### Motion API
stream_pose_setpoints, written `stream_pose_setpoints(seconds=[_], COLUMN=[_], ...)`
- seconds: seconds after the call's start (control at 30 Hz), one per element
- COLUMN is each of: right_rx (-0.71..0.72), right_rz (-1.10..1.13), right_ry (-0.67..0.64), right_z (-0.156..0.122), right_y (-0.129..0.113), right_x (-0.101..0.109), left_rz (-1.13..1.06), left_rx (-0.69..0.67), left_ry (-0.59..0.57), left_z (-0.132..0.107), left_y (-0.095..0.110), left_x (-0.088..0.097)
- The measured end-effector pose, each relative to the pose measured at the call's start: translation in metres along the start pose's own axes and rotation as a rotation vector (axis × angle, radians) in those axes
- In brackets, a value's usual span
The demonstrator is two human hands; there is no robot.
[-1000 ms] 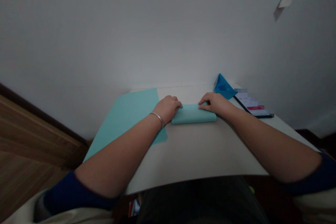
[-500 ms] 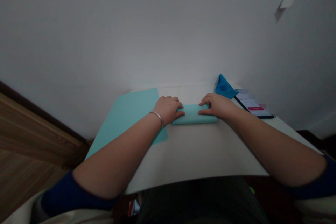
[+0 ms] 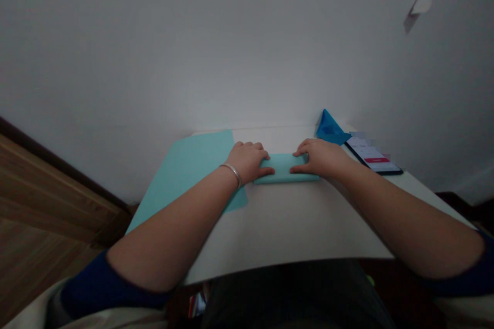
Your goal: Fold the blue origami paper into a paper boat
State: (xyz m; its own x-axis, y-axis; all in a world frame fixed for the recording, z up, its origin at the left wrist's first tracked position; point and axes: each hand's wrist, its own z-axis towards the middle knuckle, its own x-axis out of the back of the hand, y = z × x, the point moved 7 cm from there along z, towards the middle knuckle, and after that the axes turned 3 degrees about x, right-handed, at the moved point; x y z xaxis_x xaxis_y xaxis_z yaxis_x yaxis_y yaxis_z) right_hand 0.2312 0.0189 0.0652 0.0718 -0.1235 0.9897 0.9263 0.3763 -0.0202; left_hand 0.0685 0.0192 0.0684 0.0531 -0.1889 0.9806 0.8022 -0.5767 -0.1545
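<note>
A folded strip of light turquoise paper (image 3: 283, 164) lies flat on the white table (image 3: 293, 226), its long side running left to right. My left hand (image 3: 249, 160), a silver bangle at its wrist, grips the strip's left end, thumb on top near the front and fingers at the far edge. At the right end, my right hand (image 3: 318, 157) holds it in the same way, its thumb pressed on the paper. Under my left wrist and forearm lies a large flat sheet of turquoise paper (image 3: 193, 164).
A blue folded paper piece (image 3: 331, 129) stands at the back right by the wall. Beside it lies a phone or tablet (image 3: 376, 157) with a lit screen. A wooden panel (image 3: 46, 205) is on the left. The wall (image 3: 247, 51) rises behind the table.
Both thumbs have shifted slightly inward and toward me along the folded paper. The strip and the other things stay in place.
</note>
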Motion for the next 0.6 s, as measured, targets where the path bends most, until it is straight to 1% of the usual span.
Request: stream_pose_setpoints(seconds=[0.23,0.47,0.6], right_rx=[-0.016,0.032,0.036], right_rz=[-0.072,-0.12,-0.138], right_ry=[-0.037,-0.035,-0.062], right_z=[-0.002,-0.004,-0.006], right_y=[-0.011,-0.021,-0.028], right_x=[0.003,0.003,0.004], left_rz=[0.008,0.012,0.012], left_rx=[0.01,0.039,0.056], left_ry=[-0.011,-0.018,-0.025], left_z=[-0.001,-0.002,-0.003], left_y=[0.001,0.004,0.006], left_x=[0.0,0.004,0.004])
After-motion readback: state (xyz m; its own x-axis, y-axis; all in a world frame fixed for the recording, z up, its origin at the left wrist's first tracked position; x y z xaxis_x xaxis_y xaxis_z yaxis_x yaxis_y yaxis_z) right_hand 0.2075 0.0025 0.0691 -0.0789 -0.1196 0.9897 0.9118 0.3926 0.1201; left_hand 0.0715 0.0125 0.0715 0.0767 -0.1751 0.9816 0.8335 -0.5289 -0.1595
